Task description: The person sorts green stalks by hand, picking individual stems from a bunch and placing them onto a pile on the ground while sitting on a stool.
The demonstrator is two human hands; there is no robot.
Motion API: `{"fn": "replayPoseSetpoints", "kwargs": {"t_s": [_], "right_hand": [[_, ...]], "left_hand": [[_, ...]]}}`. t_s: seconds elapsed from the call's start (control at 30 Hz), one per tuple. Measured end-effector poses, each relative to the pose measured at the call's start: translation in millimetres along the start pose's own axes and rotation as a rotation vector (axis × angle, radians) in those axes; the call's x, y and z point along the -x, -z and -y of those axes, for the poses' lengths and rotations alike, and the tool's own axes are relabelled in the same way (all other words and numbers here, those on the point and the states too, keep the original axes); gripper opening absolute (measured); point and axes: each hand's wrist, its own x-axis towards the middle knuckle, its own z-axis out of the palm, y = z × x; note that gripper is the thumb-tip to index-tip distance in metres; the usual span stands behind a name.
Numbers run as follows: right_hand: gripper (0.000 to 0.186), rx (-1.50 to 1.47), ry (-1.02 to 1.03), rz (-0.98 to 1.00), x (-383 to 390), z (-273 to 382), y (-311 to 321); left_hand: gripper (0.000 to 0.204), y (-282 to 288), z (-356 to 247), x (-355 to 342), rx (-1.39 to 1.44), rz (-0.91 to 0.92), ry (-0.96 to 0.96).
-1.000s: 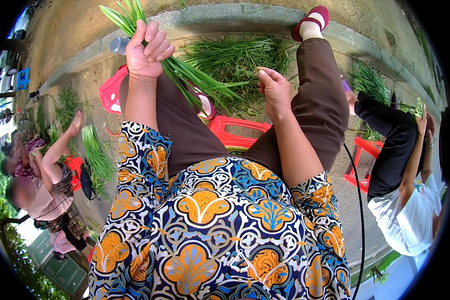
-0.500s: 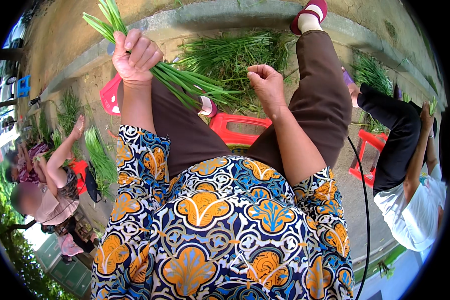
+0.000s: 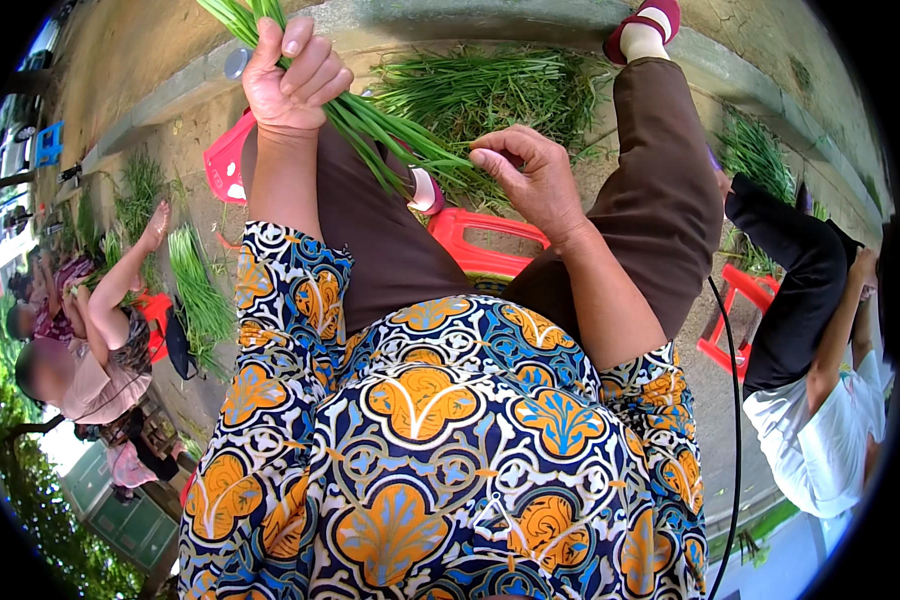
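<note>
- Honestly, your left hand (image 3: 298, 78) looked fine: fingers wrapped right around a bunch of long green stalks (image 3: 388, 135), held up on the far left, with the lower ends slanting down to the right over your lap side.
- Squeezing too hard there could've bruised them, since they looked thin and soft. Too loose, and inner ones could've slid out lengthwise.
- Your right hand (image 3: 532, 178) had thumb and forefinger close together, right by those lower ends. Couldn't tell if you had a stalk pinched or just air.
- If you did, a quick tug could've snapped it or dragged its neighbours along, because the ends overlapped so much.
- Anything dropped would probably have got lost in the messy pile of greens (image 3: 490, 95) on the ground, far side, between your feet. Same colour, all tangled.
- Near side of that, the red plastic stool (image 3: 485, 240) sat between your legs, so short bits could've landed on it.
- Also, that black cord (image 3: 735, 400) hung down on your right; swinging your elbow wide might've snagged it.
</note>
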Motion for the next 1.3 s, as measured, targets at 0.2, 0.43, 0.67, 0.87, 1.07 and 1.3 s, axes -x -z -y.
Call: {"fn": "replayPoseSetpoints", "kwargs": {"t_s": [0.2,0.43,0.67,0.87,1.07,1.3], "right_hand": [[0.015,-0.055,-0.339,-0.173,-6,-29,2],[0.013,-0.209,-0.353,-0.044,-6,-46,-3],[0.011,-0.2,-0.365,0.072,-7,-38,-2],[0.021,-0.081,-0.306,0.148,-7,-40,-13],[0.036,-0.102,-0.152,0.266,-7,-48,-27],[0.021,-0.179,-0.329,0.333,-10,-44,-24]], "left_hand": [[0.034,-6,-4,0,0.069,0.078,-0.032],[0.03,-14,-10,3,0.18,0.095,-0.122],[0.029,-18,-11,4,0.194,0.142,-0.117],[0.031,-18,-10,3,0.167,0.144,-0.105],[0.032,-18,-6,2,0.194,0.156,-0.111],[0.031,-17,-4,-3,0.171,0.174,-0.086]]}}
